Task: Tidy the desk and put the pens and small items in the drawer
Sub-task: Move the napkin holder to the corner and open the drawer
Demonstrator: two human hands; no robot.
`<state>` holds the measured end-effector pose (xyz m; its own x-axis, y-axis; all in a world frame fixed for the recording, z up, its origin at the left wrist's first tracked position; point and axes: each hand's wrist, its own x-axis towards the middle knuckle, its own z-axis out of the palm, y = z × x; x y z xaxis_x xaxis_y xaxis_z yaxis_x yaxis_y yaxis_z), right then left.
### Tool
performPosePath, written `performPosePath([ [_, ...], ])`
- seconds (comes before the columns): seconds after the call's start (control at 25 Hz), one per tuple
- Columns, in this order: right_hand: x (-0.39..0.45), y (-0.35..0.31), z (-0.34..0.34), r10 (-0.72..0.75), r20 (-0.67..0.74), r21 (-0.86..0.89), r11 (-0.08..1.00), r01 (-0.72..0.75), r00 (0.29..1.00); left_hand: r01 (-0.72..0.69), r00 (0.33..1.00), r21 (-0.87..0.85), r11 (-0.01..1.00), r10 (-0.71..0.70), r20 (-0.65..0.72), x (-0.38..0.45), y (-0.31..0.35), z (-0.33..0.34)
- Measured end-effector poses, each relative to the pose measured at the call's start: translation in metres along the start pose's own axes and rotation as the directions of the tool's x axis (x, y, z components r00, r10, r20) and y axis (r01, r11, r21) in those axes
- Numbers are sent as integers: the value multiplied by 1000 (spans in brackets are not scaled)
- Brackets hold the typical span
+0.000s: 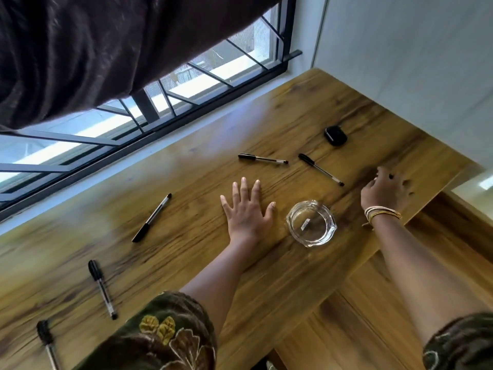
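Observation:
Several black-capped pens lie scattered on the wooden desk (186, 263): one (262, 158) and another (320, 169) beyond my hands, and one (152, 217) to the left of my left hand. Two more pens (102, 288) (46, 343) lie near the front left. A small black case (335, 135) sits far right. My left hand (246, 209) rests flat on the desk with fingers spread, holding nothing. My right hand (384, 190) is near the desk's right edge, fingers curled away from me. A small dark spot shows at its fingertips; whether it holds anything is unclear.
A clear glass ashtray (310, 222) stands between my two hands. A barred window (160, 102) with a dark curtain (93, 49) runs along the desk's far side. A white wall (413, 62) borders the right, and wooden panels (373, 303) drop below the front edge.

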<state>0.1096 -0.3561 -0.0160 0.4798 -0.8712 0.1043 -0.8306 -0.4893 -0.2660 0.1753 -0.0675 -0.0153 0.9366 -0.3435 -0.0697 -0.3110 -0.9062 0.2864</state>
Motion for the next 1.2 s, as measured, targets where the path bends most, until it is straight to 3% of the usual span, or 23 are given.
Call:
performPosePath([
  [0.16, -26, 5, 6, -135, -102, 83, 986, 144, 986, -9, 1000, 0, 1000, 9, -7, -2, 0, 1],
  [0.32, -58, 11, 0, -167, -119, 247, 950, 192, 979, -64, 998, -94, 994, 62, -25, -2, -3, -8],
  [0.52, -139, 48, -8, -208, -185, 447, 852, 271, 960, -93, 993, -164, 982, 78, -92, -61, -10, 4],
  [0.68, -210, 74, -22, -14, -145, 677, 728, 109, 989, -163, 982, -144, 976, 146, -124, -112, -6, 11],
  [0.8, -265, 100, -13, 181, 144, 727, 648, -228, 973, -215, 974, -121, 969, 204, -98, -157, -10, 17],
  [0.92, -303, 117, 6, 159, 526, 622, 597, -506, 835, -284, 957, -6, 959, 284, -55, -189, -22, 20],
  [1.04, -325, 118, 22, 120, 636, 584, 570, -577, 762, -338, 941, 47, 940, 339, -11, -204, -33, 23],
  [1.2, -337, 97, 23, 121, 738, 566, 424, -707, 664, -324, 946, 41, 945, 325, -24, -212, -36, 23],
])
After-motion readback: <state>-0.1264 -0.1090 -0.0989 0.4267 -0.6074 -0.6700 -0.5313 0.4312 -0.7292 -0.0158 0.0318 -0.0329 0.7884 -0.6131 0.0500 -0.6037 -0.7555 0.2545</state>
